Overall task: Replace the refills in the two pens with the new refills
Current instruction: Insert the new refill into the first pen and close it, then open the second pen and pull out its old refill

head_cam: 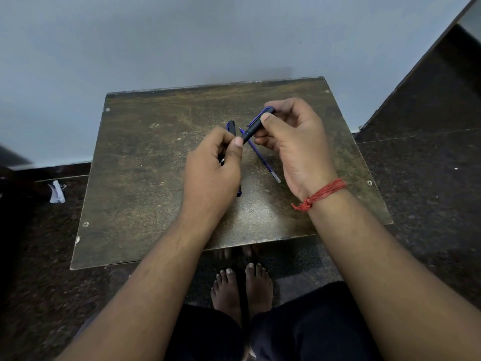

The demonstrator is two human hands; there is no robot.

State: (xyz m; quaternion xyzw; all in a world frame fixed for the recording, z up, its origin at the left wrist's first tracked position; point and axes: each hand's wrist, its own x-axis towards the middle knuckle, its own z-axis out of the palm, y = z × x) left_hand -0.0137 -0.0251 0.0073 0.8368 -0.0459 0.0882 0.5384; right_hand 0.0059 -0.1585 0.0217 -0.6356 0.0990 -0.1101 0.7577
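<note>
Low, worn brown bench (145, 162) stands against a pale wall w/ dark speckled floor round it; the person sits over it, bare feet showing below.

Right hand (294, 144), red thread on the wrist, has its fingers clamped round the black-and-blue pen (256, 126), held tilted above the bench, clip end up and away, lower end pointing down-left. Left hand (212, 168) meets that lower end, thumb and forefinger pinched on the tip, prob. unscrewing or pulling at it; can't tell if a tip piece or refill is already free.

Second pen (232, 127) lies on the bench under the left hand, top and bottom ends poking out, looks untouched. One blue refill (263, 158) lies loose on the bench beside it, partly under the right hand. A second new refill isn't visible.

Judging by this: early on. First pen is only being opened, no swap clearly done, second pen is all still to do.
</note>
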